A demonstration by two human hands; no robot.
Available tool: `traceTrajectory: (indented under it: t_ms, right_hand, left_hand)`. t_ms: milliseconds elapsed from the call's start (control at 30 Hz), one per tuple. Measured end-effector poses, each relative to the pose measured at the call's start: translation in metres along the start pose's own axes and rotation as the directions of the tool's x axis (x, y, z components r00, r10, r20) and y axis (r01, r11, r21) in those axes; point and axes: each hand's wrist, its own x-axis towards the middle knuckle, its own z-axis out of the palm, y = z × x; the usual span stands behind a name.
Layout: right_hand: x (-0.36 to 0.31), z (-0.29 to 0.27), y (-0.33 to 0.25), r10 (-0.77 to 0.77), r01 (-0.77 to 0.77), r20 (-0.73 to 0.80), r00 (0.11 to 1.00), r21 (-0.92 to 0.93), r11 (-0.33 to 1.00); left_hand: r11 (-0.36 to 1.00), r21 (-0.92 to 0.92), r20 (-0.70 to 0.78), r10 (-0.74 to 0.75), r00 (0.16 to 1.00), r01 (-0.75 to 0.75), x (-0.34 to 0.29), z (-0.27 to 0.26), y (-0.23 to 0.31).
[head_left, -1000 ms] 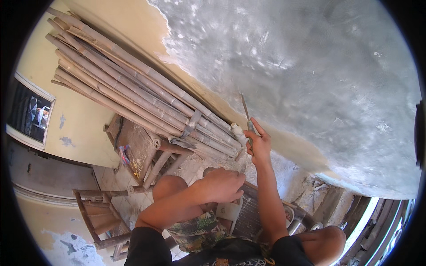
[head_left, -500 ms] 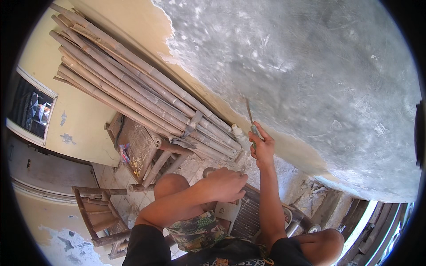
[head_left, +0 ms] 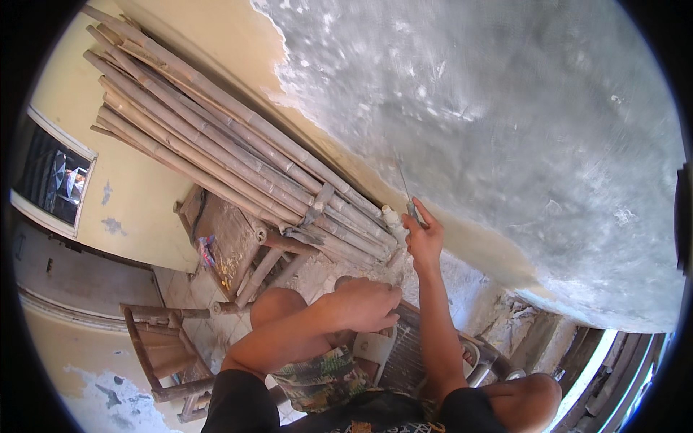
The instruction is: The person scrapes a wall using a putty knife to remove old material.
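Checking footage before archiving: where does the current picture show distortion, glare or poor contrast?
Head view: the grey panel bows near the left rim; head view: a pale strip at lower right looks washed out; head view: the thin tool blade above the right hand looks faint against the grey wall.

The person's left hand [head_left: 364, 304] and right hand [head_left: 424, 234] make two near the frame's centre, with one thin-bladed tool [head_left: 411, 207]. One window [head_left: 52, 173] shows far left, one wooden chair [head_left: 169, 393] lower left, one bundle of bamboo poles [head_left: 232, 148] upper left, too overlapped to count singly.
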Motion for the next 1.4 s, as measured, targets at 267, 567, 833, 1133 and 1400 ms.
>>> traceTrajectory:
  t_ms: [267,567,833,1133,1400]
  right_hand:
    - [0.006,-0.003,0.005,0.005,-0.005,0.002,1.0,-0.041,0.999]
    - [0.003,0.002,0.016,0.01,-0.012,-0.047,0.999,-0.052,0.999]
    - [-0.011,0.002,0.018,0.063,-0.062,-0.053,0.997,0.035,0.998]
    - [-0.011,-0.009,0.008,0.134,-0.133,0.003,0.991,0.117,0.984]
    - [0.004,-0.012,0.019,0.064,-0.064,0.056,0.996,-0.019,0.998]
  left_hand:
    - [0.998,0.04,-0.023,-0.041,0.999,0.042,-0.007,0.005,-0.003]
    - [0.997,0.054,-0.024,-0.051,0.998,0.052,-0.013,-0.001,0.0]
    - [0.999,0.043,-0.025,0.001,1.0,0.0,-0.01,-0.002,-0.005]
    - [0.996,0.08,-0.024,0.037,0.999,-0.035,-0.004,-0.001,0.0]
    - [0.997,0.066,-0.021,-0.043,0.999,0.044,-0.004,-0.005,0.009]
